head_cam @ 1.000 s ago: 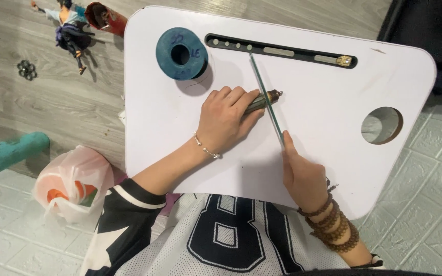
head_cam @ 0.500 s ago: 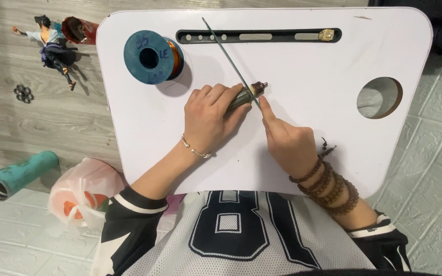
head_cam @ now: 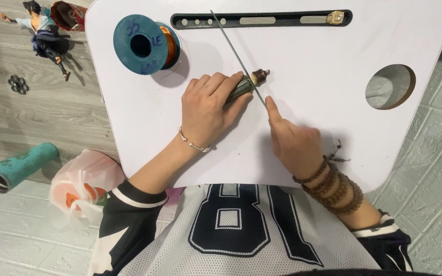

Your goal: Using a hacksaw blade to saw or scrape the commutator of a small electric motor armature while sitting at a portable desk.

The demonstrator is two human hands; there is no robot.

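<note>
While left hand point(head_cam: 208, 105) pins rotor point(head_cam: 246, 85) (upright?) — filing.

The one camera sat on my head and looked almost straight down, close over my white lap table point(head_cam: 333, 117), taking in my chest at the bottom edge and the floor point(head_cam: 37, 107) at left.

Wire spool point(head_cam: 147, 45) on worktop point(head_cam: 323, 66), left of the rod point(head_cam: 237, 59); slot point(head_cam: 262, 19) behind; hole point(head_cam: 390, 87) at right; tube point(head_cam: 17, 166) and bag point(head_cam: 80, 186) on floor, left.
</note>
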